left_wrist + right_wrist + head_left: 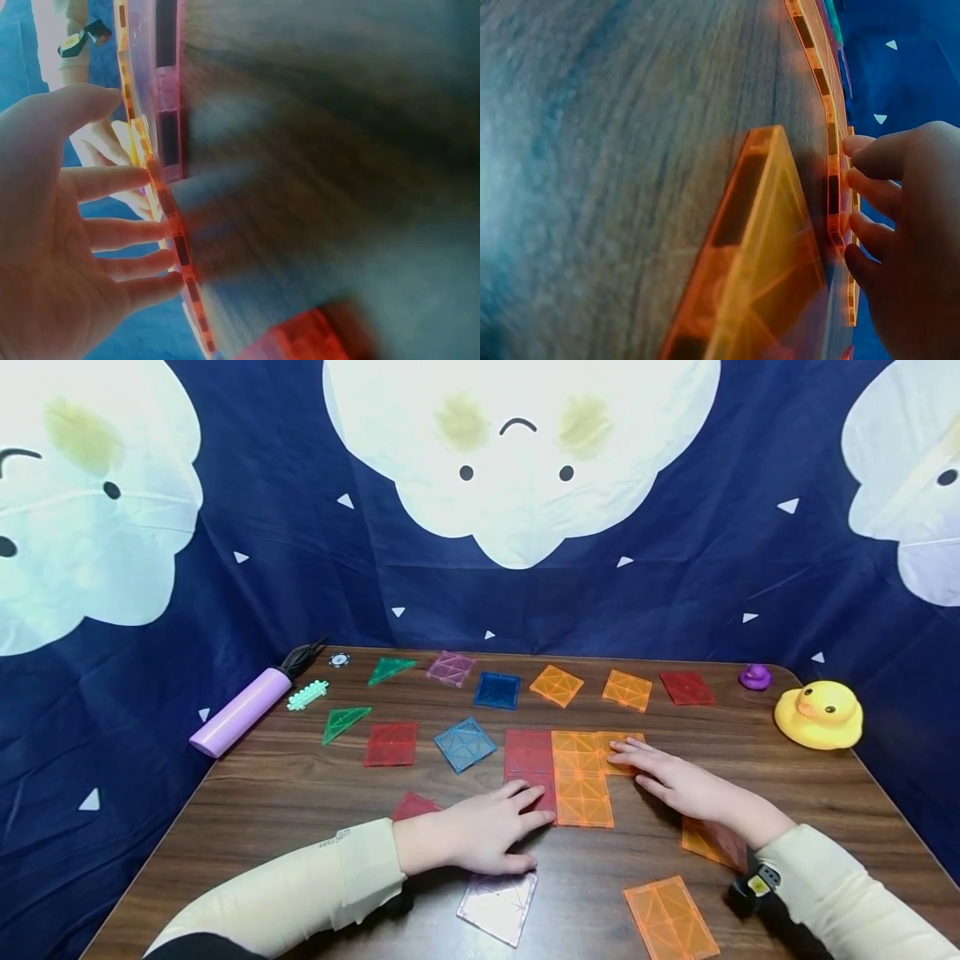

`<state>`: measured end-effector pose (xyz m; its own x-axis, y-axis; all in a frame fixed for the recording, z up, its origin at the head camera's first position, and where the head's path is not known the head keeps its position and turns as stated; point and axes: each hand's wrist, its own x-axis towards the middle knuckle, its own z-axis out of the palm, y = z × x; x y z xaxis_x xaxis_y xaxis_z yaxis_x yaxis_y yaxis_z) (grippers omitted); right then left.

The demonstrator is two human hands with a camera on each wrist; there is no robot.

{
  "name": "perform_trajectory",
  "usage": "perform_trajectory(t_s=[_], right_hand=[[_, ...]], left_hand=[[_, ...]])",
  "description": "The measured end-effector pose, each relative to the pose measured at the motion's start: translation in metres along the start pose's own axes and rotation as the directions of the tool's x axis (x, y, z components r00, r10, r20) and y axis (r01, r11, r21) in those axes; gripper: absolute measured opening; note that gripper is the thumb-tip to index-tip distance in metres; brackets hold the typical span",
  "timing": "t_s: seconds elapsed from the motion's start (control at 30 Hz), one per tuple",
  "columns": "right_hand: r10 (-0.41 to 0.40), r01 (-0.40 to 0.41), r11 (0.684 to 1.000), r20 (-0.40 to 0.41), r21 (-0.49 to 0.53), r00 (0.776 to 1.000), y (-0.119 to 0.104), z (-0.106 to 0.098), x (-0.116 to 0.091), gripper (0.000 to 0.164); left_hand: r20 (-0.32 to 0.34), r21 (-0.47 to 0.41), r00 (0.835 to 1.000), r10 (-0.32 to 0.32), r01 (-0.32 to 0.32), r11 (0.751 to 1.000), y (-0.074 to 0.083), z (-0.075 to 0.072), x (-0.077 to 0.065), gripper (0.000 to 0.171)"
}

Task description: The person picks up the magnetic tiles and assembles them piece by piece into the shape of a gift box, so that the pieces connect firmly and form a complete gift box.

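Two red magnetic tiles lie flat in a column, edge to edge with a column of two orange tiles. A third orange tile adjoins the upper orange one on the right. My left hand rests its spread fingers on the lower red tile, partly covering it; the left wrist view shows the fingertips at the tile edge. On the third orange tile lie the fingertips of my right hand, its fingers loosely extended. Neither hand grips a tile.
Near the left hand lie a clear tile and a half-hidden red tile. Orange tiles lie near the right forearm. Several coloured tiles line the back. A purple cylinder stands left, a yellow duck right.
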<state>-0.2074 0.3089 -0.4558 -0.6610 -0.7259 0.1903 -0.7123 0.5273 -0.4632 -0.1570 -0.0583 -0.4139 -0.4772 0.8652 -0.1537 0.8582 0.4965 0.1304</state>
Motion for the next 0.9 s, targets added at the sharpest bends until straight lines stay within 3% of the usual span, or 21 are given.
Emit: perform_trajectory(t_s=[0.17, 0.33, 0.6, 0.9], right_hand=[[0.066, -0.067, 0.997, -0.032, -0.046, 0.997, -0.018, -0.008, 0.001, 0.041], [0.157, -0.175, 0.976, -0.138, -0.130, 0.978, -0.041, -0.021, -0.006, 0.035], [0.118, -0.185, 0.961, -0.298, -0.207, 0.947, -0.054, -0.028, -0.051, 0.035], [0.154, -0.239, 0.939, -0.318, -0.249, 0.936, -0.061, -0.009, -0.095, 0.053]], left_hand=[[-0.005, 0.006, 1.000, 0.004, -0.004, 1.000, 0.000, 0.002, 0.001, 0.064], [-0.005, 0.000, 1.000, 0.004, -0.004, 1.000, -0.001, 0.002, 0.001, 0.064], [-0.002, 0.010, 1.000, 0.001, -0.001, 1.000, 0.000, 0.000, 0.003, 0.065], [0.006, 0.002, 1.000, -0.004, 0.004, 1.000, 0.000, -0.001, 0.002, 0.063]])
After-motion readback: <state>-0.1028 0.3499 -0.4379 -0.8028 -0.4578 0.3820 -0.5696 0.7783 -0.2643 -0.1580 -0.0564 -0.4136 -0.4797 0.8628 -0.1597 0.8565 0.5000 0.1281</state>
